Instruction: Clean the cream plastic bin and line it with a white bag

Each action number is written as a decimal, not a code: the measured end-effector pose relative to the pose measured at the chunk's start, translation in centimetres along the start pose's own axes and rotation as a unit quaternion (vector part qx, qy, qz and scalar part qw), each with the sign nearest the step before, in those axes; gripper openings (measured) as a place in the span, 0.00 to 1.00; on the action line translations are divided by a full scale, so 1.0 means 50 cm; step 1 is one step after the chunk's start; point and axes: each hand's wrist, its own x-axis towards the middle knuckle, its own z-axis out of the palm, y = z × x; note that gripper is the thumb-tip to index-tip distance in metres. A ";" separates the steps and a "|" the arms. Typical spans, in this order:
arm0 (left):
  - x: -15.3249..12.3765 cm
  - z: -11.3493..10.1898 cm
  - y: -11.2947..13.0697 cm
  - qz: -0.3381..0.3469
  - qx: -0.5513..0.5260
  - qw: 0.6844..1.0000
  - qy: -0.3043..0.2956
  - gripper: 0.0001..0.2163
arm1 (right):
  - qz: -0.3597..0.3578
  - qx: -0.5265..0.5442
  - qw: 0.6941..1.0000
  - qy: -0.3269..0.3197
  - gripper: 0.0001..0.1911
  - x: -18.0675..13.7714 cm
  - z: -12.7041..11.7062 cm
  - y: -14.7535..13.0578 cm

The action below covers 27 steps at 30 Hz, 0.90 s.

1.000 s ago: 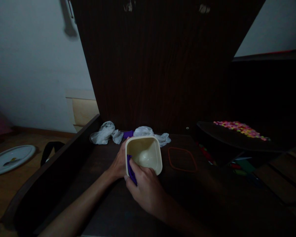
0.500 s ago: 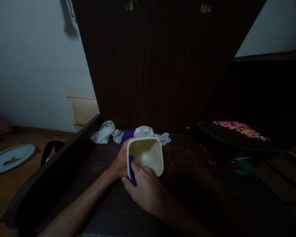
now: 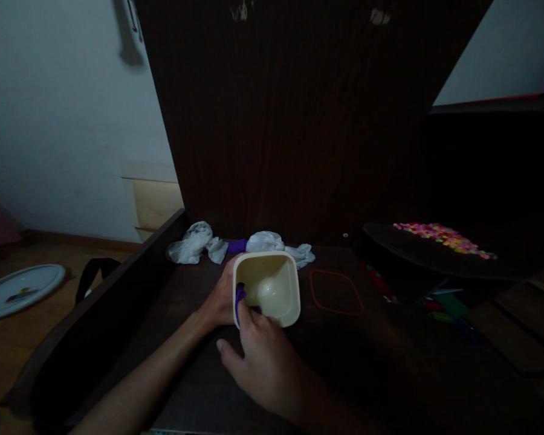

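Observation:
A cream square plastic container (image 3: 276,281) is tilted with its opening towards me, over the dark wooden surface. My left hand (image 3: 225,296) is closed round its left side, the fingers hidden behind the wall. Inside the opening, the fingers of my right hand (image 3: 267,359) press a purple cloth (image 3: 239,299) against the lower left inner wall; its thumb stays outside, apart from the container. Part of the cloth lies under the fingers and cannot be seen. To the right of the container lies a thin orange-red ring (image 3: 335,293), square with rounded corners.
Crumpled white plastic bags (image 3: 193,244) and a purple item (image 3: 237,246) lie along the back panel (image 3: 290,133). On the right, a dark shelf (image 3: 390,244) bears many small pink and yellow pieces (image 3: 444,235). A raised wooden side board (image 3: 118,296) bounds the left.
My right hand has shifted slightly within the container, its thumb moving a little left and down, away from the rim. The left hand keeps its hold.

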 end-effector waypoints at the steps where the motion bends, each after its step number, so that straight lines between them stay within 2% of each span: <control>1: 0.000 -0.001 -0.001 0.005 -0.001 1.000 -0.003 0.44 | -0.010 -0.016 1.000 -0.003 0.33 -0.003 0.002 0.000; 6: 0.001 -0.005 -0.008 0.059 0.012 0.998 -0.003 0.45 | -0.063 -0.098 0.992 -0.054 0.32 -0.015 -0.008 0.012; 9: 0.003 -0.007 -0.008 0.064 0.010 0.998 -0.013 0.48 | -0.093 -0.144 0.981 -0.090 0.32 -0.019 -0.031 0.022; 14: 0.006 -0.010 -0.007 0.080 0.010 0.997 -0.017 0.51 | -0.065 -0.235 0.960 -0.136 0.34 -0.030 -0.073 0.036; 18: 0.011 -0.011 -0.003 0.088 0.022 0.996 -0.017 0.54 | -0.099 -0.317 0.937 -0.103 0.29 -0.037 -0.082 0.066; 22: 0.014 -0.013 0.000 0.104 0.047 0.993 -0.003 0.51 | -0.118 -0.378 0.918 -0.019 0.26 -0.035 -0.081 0.106; 24: 0.014 -0.014 0.000 0.109 0.060 0.992 -0.004 0.48 | -0.110 -0.360 0.926 -0.005 0.24 -0.031 -0.079 0.123; 27: 0.013 -0.014 0.000 0.103 0.073 0.992 -0.008 0.47 | -0.113 -0.281 0.953 -0.025 0.24 -0.028 -0.073 0.137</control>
